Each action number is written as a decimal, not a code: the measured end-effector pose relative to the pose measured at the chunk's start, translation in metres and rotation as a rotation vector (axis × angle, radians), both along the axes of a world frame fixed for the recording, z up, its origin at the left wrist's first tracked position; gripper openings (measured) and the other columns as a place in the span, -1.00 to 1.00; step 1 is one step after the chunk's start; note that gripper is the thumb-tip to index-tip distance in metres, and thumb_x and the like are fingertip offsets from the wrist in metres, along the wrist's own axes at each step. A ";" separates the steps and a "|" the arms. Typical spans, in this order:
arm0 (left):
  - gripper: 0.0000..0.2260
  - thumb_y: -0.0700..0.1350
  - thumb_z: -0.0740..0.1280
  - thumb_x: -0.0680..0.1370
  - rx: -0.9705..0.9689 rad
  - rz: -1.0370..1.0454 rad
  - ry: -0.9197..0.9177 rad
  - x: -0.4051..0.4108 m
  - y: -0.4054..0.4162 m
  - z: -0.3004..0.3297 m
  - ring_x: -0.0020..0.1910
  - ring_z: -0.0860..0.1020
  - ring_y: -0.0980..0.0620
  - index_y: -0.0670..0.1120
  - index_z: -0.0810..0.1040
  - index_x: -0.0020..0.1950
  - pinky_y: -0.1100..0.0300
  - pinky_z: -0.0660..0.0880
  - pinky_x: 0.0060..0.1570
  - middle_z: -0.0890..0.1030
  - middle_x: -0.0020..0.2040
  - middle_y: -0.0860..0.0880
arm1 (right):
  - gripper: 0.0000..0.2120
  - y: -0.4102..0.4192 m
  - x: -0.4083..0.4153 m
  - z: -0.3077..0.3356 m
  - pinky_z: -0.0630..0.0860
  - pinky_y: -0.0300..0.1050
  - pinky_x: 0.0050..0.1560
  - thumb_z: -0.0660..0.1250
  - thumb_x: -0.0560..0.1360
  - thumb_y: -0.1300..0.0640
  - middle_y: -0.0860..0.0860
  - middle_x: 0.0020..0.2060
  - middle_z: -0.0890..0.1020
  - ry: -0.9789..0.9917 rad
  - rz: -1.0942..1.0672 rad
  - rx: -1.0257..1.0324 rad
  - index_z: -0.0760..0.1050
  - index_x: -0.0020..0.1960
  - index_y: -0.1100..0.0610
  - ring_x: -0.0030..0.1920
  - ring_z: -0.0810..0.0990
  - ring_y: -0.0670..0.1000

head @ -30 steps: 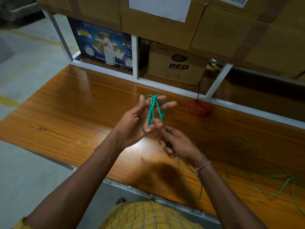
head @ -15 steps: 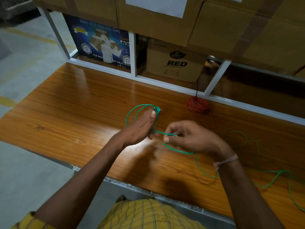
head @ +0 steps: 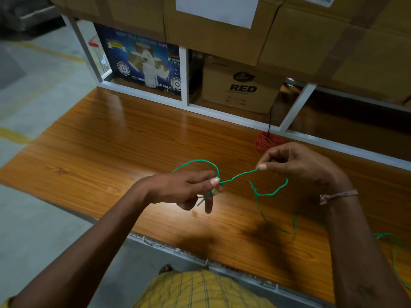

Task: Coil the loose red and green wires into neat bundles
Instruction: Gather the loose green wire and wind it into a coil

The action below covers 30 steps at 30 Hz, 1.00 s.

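Behind table (head: 111, 138) | cardboard box (head: 239, 90) on shelf | hands pinch green wire (head: 239, 175)

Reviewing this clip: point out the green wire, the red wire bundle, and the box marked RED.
green wire (head: 239, 175), head view, on the stretch held between the two hands.
red wire bundle (head: 265, 141), head view, on its coiled strands behind the right hand.
box marked RED (head: 224, 94), head view, on its front face.
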<state>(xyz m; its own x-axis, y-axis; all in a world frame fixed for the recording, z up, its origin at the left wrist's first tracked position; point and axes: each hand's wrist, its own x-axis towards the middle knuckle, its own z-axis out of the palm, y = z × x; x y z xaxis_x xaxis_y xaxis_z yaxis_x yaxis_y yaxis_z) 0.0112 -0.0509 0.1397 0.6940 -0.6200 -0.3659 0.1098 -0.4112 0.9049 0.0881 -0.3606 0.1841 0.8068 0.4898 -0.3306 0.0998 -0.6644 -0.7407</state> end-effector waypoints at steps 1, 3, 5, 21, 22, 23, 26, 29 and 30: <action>-0.63 0.10 0.07 0.80 -0.070 -0.024 0.050 -0.003 0.000 0.001 -0.46 0.26 -0.01 -0.16 0.44 0.37 0.19 0.27 -0.42 0.72 0.07 -0.22 | -0.92 0.002 0.002 -0.001 0.58 0.02 0.04 0.49 0.55 0.01 0.05 -0.08 0.74 -0.033 -0.011 0.009 0.74 -0.03 -0.02 -0.02 0.67 0.08; -0.61 0.05 0.00 0.81 -0.253 -0.059 0.126 -0.009 -0.004 0.003 -0.50 0.21 0.01 -0.20 0.40 0.41 0.23 0.21 -0.47 0.67 0.04 -0.27 | -0.94 0.011 0.005 -0.008 0.60 0.02 0.08 0.49 0.56 0.03 -0.02 -0.07 0.75 -0.099 -0.024 0.042 0.73 -0.03 -0.01 0.02 0.69 0.03; -0.59 0.04 -0.04 0.80 -0.462 -0.038 0.187 -0.010 -0.010 0.003 -0.55 0.19 0.08 -0.22 0.39 0.42 0.32 0.19 -0.51 0.65 0.01 -0.26 | -0.94 0.022 0.008 -0.021 0.63 0.06 0.12 0.50 0.56 0.05 -0.02 -0.07 0.76 -0.159 -0.041 0.078 0.73 -0.01 0.01 0.04 0.71 0.04; -0.46 0.27 -0.02 0.73 -1.040 0.652 0.175 0.029 -0.018 0.005 -0.12 0.66 -0.05 -0.11 0.33 0.50 0.24 0.44 -0.33 0.48 0.56 -0.23 | -0.76 0.096 -0.072 -0.106 0.60 -0.16 -0.11 0.32 0.61 0.29 -0.05 -0.23 0.75 -0.219 0.257 0.015 0.46 0.20 0.02 -0.19 0.71 -0.11; -0.44 0.28 0.00 0.71 -0.933 0.706 0.132 0.031 -0.023 0.002 -0.13 0.68 -0.06 -0.10 0.32 0.49 0.23 0.43 -0.34 0.50 0.54 -0.19 | -0.76 0.098 -0.076 -0.102 0.61 -0.14 -0.11 0.33 0.61 0.28 -0.05 -0.23 0.75 -0.206 0.268 0.021 0.44 0.19 0.00 -0.20 0.71 -0.14; -0.41 0.30 0.01 0.67 -0.805 0.745 0.068 0.030 -0.026 -0.002 -0.13 0.69 -0.08 -0.09 0.31 0.50 0.22 0.43 -0.35 0.51 0.52 -0.13 | -0.75 0.099 -0.079 -0.098 0.60 -0.14 -0.13 0.35 0.61 0.28 -0.05 -0.23 0.74 -0.190 0.268 0.023 0.43 0.19 0.01 -0.21 0.71 -0.17; -0.36 0.38 -0.02 0.60 -0.349 0.733 -0.239 0.026 -0.031 -0.017 -0.02 0.73 -0.14 0.01 0.22 0.54 0.16 0.52 -0.24 0.52 0.34 0.16 | -0.71 0.094 -0.086 -0.085 0.52 -0.22 -0.20 0.42 0.55 0.31 -0.01 -0.23 0.74 -0.099 0.257 0.018 0.43 0.18 0.08 -0.25 0.68 -0.18; -0.12 0.58 -0.08 0.51 -0.065 0.613 -0.425 0.026 -0.022 -0.036 -0.01 0.73 0.01 0.00 0.15 0.62 0.14 0.59 -0.10 0.54 0.26 0.09 | -0.75 0.080 -0.093 -0.063 0.66 -0.01 -0.10 0.40 0.58 0.39 0.04 -0.21 0.67 0.155 0.199 0.157 0.46 0.18 0.18 -0.15 0.79 0.09; -0.07 0.60 -0.11 0.50 0.043 0.559 -0.471 0.026 -0.019 -0.042 0.03 0.72 0.05 -0.01 0.13 0.65 0.09 0.59 -0.01 0.57 0.28 -0.01 | -0.76 0.075 -0.095 -0.053 0.69 0.06 -0.10 0.38 0.60 0.40 0.08 -0.17 0.63 0.275 0.153 0.218 0.46 0.20 0.21 -0.14 0.79 0.20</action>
<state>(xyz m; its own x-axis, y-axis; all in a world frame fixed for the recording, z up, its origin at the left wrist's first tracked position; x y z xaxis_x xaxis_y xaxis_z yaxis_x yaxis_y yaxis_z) 0.0370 -0.0701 0.0976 0.9923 -0.1191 0.0332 -0.0831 -0.4437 0.8923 -0.0066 -0.2854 0.1314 0.6143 0.6803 -0.3998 -0.0367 -0.4815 -0.8757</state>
